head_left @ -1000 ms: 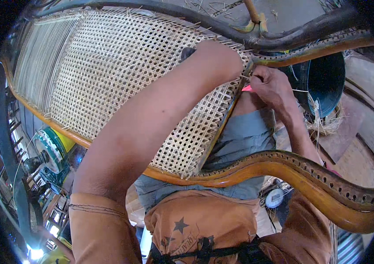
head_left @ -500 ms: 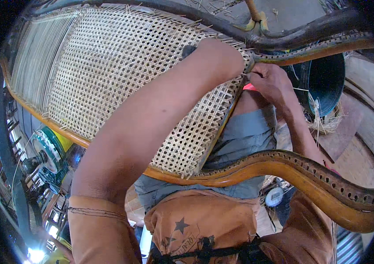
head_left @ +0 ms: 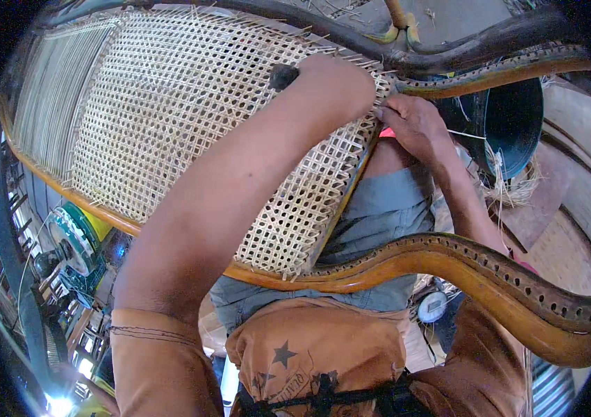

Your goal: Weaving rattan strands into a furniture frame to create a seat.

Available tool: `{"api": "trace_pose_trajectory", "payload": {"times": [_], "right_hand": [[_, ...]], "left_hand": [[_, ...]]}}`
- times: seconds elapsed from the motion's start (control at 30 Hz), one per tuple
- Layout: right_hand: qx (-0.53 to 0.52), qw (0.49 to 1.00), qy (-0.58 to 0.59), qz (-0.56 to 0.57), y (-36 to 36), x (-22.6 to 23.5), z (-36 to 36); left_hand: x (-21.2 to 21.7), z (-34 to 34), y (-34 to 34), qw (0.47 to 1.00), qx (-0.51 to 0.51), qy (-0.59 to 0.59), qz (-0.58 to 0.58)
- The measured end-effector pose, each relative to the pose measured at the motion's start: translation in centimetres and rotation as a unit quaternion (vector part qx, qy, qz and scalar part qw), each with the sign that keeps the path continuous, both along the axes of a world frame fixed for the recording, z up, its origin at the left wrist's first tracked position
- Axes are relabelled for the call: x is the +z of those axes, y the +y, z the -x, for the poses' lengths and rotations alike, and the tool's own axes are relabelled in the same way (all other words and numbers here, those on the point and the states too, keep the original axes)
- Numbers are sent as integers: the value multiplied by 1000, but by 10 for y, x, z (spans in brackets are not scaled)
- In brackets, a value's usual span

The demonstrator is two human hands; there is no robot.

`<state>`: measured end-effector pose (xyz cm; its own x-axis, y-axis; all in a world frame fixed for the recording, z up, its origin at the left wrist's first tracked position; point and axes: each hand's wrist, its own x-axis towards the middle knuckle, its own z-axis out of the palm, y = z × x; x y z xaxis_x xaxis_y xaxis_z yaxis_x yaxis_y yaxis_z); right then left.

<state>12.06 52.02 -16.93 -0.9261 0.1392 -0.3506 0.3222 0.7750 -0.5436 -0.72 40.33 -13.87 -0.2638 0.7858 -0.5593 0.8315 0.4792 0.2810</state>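
A woven cane panel (head_left: 170, 97) fills a curved brown wooden frame (head_left: 406, 260) lying across my lap. From the lower left my left arm reaches over the weave, the wrist bent at the panel's right end. My left hand (head_left: 344, 73) is curled there, fingers hidden. A dark rounded knob (head_left: 283, 77) sticks out beside it, apparently the end of something held. My right hand (head_left: 417, 125) is closed at the frame's right rail, thumb and fingers pinched together against the edge of the weave. What they pinch is too small to make out. A pale cane strand (head_left: 468, 135) runs out behind that hand.
Loose parallel strands (head_left: 59, 90) cover the panel's far left part. Beyond my right hand a dark green bucket (head_left: 521, 132) lies with cane fibres (head_left: 514, 187) at its mouth. A green and white round machine (head_left: 69, 240) stands at the left. Dark curved wood (head_left: 490, 42) borders the back.
Both hands have shifted slightly left along the panel's right end. The dark knob by my left hand has moved left with it and shows more.
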Motion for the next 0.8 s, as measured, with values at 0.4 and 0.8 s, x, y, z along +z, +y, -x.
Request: {"api": "trace_pose_trajectory", "payload": {"times": [0.4, 0.8], "right_hand": [[-36, 899, 86, 428, -42, 25, 28], [-19, 997, -74, 15, -22, 24, 18]], "left_hand": [[78, 43, -78, 992, 20, 49, 110], [25, 12, -24, 999, -20, 32, 7]]}}
